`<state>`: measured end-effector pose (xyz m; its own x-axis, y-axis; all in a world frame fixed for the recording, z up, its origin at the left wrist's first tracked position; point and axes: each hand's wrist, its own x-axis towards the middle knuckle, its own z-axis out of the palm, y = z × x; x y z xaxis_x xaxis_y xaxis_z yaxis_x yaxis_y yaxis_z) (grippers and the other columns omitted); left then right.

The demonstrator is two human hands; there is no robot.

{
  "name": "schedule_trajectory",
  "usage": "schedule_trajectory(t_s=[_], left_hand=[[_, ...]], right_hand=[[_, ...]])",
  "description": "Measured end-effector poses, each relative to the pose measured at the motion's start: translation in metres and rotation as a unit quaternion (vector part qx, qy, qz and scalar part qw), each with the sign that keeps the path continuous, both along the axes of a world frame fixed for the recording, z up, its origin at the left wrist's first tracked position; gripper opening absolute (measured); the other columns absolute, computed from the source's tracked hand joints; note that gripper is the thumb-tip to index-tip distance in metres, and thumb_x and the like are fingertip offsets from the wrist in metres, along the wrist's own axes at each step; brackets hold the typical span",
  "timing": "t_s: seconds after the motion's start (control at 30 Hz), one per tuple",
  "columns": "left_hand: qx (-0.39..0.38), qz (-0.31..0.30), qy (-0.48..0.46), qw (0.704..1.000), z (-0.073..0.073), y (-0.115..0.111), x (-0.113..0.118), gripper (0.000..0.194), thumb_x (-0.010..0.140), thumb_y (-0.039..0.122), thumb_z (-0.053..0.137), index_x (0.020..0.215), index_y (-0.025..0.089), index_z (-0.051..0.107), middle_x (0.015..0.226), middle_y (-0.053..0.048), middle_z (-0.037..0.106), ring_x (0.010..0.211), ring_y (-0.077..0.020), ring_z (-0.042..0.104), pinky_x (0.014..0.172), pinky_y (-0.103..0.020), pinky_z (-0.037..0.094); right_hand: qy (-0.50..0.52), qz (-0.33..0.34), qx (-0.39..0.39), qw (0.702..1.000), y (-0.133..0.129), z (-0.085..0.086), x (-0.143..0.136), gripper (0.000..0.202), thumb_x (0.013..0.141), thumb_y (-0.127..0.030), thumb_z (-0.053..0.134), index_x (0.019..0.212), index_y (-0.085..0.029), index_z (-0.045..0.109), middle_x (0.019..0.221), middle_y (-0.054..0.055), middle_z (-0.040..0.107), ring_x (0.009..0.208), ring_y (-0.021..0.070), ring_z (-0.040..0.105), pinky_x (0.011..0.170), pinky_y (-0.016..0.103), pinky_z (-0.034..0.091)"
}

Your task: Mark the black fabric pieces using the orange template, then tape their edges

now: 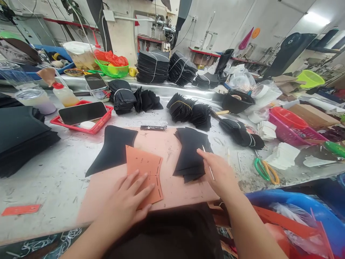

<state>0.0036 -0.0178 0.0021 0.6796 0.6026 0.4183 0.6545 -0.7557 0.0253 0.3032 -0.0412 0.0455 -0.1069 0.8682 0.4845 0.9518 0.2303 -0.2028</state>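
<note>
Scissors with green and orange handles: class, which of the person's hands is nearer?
The right hand: it holds a thin stick left of the scissors. The left hand lies farther left, on the orange card.

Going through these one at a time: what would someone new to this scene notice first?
Probably the orange template lying under the spread left hand, its lower right edge marked with dark dashes. Next, perhaps, the right hand holding a slim stick beside a stack of black pieces. Bright colour also draws the eye: the red basket at upper left and the green-and-orange scissors at right.
</note>
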Motion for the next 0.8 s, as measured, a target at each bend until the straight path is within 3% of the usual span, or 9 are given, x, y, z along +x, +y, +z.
schedule_trajectory(t_s=[0.07,0.17,0.3,0.43,0.67,0.8], left_hand=[[-0.006,0.003,-0.002,1.000,0.000,-0.001,0.001,0.032,0.085,0.040,0.046,0.110,0.032,0.063,0.123,-0.003,0.061,0.113,-0.0282,0.053,0.093,-0.042,0.037],[-0.005,0.002,-0.003,1.000,0.001,-0.001,0.002,0.032,0.084,0.039,0.046,0.110,0.031,0.063,0.122,-0.004,0.062,0.112,-0.0284,0.054,0.092,-0.042,0.037],[0.003,-0.002,-0.007,1.000,0.001,0.000,0.003,0.032,0.082,0.035,0.047,0.109,0.031,0.064,0.121,-0.004,0.062,0.111,-0.0278,0.054,0.091,-0.041,0.038],[0.006,0.000,0.003,1.000,0.000,0.000,0.003,0.034,0.080,0.035,0.049,0.110,0.030,0.064,0.120,-0.004,0.063,0.111,-0.0280,0.054,0.091,-0.041,0.038],[0.010,-0.005,0.012,1.000,0.002,-0.001,0.003,0.033,0.080,0.034,0.048,0.108,0.028,0.064,0.117,-0.006,0.064,0.109,-0.0290,0.055,0.089,-0.043,0.039],[0.013,-0.004,0.009,1.000,0.002,-0.001,0.004,0.033,0.080,0.034,0.049,0.109,0.028,0.064,0.119,-0.005,0.063,0.110,-0.0289,0.055,0.089,-0.042,0.039]], right_hand=[[0.077,0.032,-0.022,0.996,-0.002,0.006,-0.012,0.033,0.093,-0.021,0.035,0.118,-0.019,0.058,0.103,0.008,0.070,0.092,0.0202,0.065,0.079,0.035,0.052],[0.183,0.088,-0.062,0.977,-0.001,0.008,-0.035,0.030,0.095,-0.025,0.036,0.101,-0.020,0.064,0.084,0.005,0.071,0.079,0.0169,0.065,0.069,0.028,0.051],[0.257,0.100,-0.164,0.947,0.012,0.001,-0.066,0.027,0.093,-0.023,0.039,0.081,-0.019,0.063,0.073,0.003,0.068,0.070,0.0150,0.065,0.063,0.024,0.048],[0.197,0.131,-0.260,0.936,0.028,-0.004,-0.090,0.021,0.092,-0.020,0.043,0.084,-0.018,0.062,0.079,0.004,0.070,0.076,0.0170,0.066,0.069,0.025,0.046],[0.164,0.150,-0.284,0.933,0.037,-0.003,-0.093,0.020,0.094,-0.019,0.043,0.088,-0.017,0.062,0.084,0.004,0.070,0.078,0.0166,0.065,0.071,0.025,0.043],[0.161,0.113,-0.292,0.936,0.039,-0.002,-0.089,0.022,0.095,-0.022,0.041,0.087,-0.017,0.062,0.080,0.003,0.069,0.074,0.0165,0.064,0.069,0.024,0.042]])
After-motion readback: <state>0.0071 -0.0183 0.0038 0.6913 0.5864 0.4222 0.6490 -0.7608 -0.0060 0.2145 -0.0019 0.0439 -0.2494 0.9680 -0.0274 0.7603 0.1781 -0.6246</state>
